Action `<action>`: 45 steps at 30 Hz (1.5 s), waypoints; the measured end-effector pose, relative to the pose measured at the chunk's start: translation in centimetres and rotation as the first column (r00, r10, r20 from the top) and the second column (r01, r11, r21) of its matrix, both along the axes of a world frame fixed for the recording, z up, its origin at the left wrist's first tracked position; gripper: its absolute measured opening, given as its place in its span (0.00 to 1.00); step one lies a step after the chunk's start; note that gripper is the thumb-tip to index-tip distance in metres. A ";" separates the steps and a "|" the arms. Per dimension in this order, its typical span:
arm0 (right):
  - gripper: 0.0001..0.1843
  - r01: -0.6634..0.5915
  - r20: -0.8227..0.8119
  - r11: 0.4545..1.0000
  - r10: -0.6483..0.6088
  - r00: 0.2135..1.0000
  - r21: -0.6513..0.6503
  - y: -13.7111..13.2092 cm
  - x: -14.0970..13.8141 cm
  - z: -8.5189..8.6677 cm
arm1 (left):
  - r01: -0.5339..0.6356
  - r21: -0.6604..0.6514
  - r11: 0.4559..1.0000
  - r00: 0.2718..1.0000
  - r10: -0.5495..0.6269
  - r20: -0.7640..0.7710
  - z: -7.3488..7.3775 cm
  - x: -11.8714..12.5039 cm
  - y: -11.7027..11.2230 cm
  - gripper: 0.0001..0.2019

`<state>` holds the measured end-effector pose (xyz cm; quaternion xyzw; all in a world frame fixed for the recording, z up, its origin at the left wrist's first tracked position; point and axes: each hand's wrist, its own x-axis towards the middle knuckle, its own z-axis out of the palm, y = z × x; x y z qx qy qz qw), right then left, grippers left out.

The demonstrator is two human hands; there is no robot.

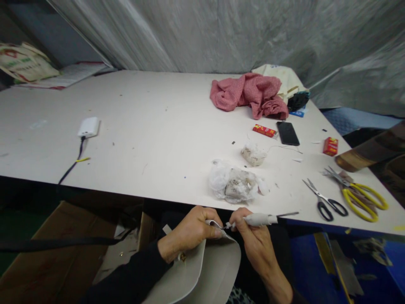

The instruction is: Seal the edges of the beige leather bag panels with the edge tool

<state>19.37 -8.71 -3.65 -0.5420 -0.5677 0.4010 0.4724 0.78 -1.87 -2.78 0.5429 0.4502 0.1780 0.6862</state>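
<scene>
My left hand [193,228] is closed, pinching the top edge of a pale grey curved leather piece [196,270] held over my lap below the table's front edge. My right hand [249,236] is closed round a thin tool with a white wrapped handle [262,219]. Its tip touches the leather edge between my two hands, and its metal end points right.
On the white table [152,135] lie a crumpled plastic bag [234,184], a small wad [253,154], black scissors [325,202], yellow scissors [360,196], a phone [287,133], red boxes [330,146], pink cloth [249,95] and a white charger [89,126]. A cardboard box [60,245] sits lower left.
</scene>
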 end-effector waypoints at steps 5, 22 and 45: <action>0.18 -0.030 0.106 0.997 0.022 0.994 0.074 -0.9 -0.8 1.1 | 0.026 -0.020 0.999 0.999 -0.025 0.023 -0.2 0.0 -0.6 0.04; 0.07 0.038 -0.008 0.998 -0.037 0.999 0.051 -3.2 -1.7 0.2 | -0.114 0.094 0.989 0.993 0.109 0.055 1.0 -1.5 -2.7 0.03; 0.07 0.010 0.209 1.000 -0.010 0.978 -0.002 -4.4 -4.1 1.8 | 0.032 0.426 0.904 0.998 -0.004 -0.068 3.2 -3.7 -4.6 0.09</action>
